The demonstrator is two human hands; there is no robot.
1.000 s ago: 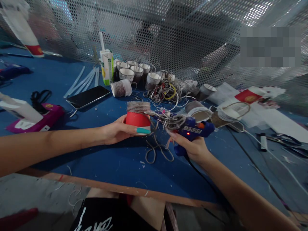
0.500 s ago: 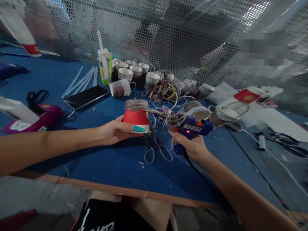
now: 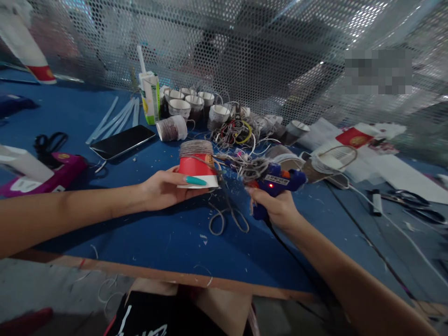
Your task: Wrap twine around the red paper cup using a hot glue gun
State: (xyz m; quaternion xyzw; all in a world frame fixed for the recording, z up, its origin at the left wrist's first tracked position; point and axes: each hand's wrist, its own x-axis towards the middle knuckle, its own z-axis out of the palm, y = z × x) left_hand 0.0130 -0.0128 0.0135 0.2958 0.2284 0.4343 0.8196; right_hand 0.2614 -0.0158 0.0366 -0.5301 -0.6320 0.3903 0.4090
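My left hand (image 3: pixel 168 186) grips a red and white paper cup (image 3: pixel 196 169) held upside down, fingers wrapped round its lower part. Grey cord (image 3: pixel 196 147) is wound in rows round the cup's upper end. A loose length of cord (image 3: pixel 224 215) hangs from the cup's right side and loops on the table. To the right, my right hand (image 3: pixel 276 207) is closed round the handle of a blue glue gun (image 3: pixel 280 181) with a lit red light. Its nozzle end points toward the cup, and tangled grey strands cover it, hiding the tip.
Several cord-wrapped cups (image 3: pixel 180 108) stand at the back beside a drink carton (image 3: pixel 150 98) and a cord tangle (image 3: pixel 238 130). Left lie a phone (image 3: pixel 122 141), glue sticks (image 3: pixel 117 119) and a purple packet (image 3: pixel 70 168). Scissors (image 3: pixel 413 198) lie right. A perforated metal screen (image 3: pixel 245 56) rises behind.
The cup has turned slightly in my left hand, and the cord that stretched toward the glue gun now slants down across its red side. The glue gun stays right of the cup.
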